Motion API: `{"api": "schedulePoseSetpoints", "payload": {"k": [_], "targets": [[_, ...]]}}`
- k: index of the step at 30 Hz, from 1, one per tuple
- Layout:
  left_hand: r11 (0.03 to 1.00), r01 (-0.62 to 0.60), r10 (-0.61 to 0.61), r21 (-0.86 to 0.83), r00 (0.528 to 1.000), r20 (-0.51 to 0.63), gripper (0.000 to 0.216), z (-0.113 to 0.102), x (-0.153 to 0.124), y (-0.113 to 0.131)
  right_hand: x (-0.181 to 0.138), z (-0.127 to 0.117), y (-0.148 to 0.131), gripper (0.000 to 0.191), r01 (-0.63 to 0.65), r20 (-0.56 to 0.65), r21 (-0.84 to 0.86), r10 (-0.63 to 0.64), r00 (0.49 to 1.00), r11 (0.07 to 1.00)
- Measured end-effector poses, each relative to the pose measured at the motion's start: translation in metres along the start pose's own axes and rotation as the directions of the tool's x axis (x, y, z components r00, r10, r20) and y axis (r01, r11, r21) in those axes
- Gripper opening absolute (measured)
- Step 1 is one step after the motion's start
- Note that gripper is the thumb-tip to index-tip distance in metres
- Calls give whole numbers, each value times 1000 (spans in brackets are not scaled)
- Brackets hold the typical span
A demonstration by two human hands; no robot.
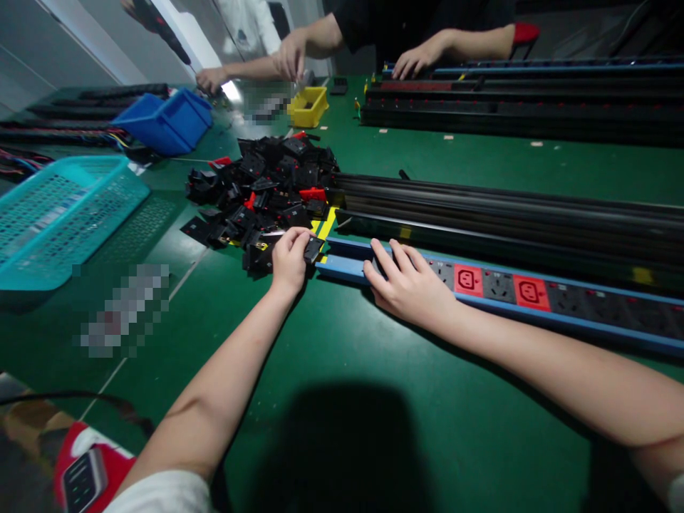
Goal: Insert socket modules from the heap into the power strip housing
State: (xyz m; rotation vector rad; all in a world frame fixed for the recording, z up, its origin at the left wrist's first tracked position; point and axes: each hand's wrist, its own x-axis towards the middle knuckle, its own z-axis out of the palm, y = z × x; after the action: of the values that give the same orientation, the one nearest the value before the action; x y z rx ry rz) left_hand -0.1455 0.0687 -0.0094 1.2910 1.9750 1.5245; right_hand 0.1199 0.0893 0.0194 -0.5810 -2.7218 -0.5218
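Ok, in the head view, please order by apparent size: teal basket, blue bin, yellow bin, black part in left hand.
1. teal basket, nearest the camera, so perhaps flattered
2. blue bin
3. yellow bin, farthest, true size unsure
4. black part held in the left hand

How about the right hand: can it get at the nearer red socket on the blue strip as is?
Probably yes. The right hand lies flat on the blue strip, and the red socket sits face-up right beside it with nothing between. The left hand grips a black part.
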Motion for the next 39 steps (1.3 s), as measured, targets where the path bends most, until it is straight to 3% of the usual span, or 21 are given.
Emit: {"api": "schedulePoseSetpoints", "payload": {"k": [12,24,39], "targets": [[996,21,-14,-82,996,87,28,1,0,-1,-1,0,0,39,11,6,-47,-10,1000,999],[996,-36,32,87,999,44,33,0,-15,8,-1,2,0,41,-10,-6,33,10,1000,999],[974,-128,96,188,981,170,57,1,-14,2,0,1,0,39,5,2,-34,-5,1000,999]]}}
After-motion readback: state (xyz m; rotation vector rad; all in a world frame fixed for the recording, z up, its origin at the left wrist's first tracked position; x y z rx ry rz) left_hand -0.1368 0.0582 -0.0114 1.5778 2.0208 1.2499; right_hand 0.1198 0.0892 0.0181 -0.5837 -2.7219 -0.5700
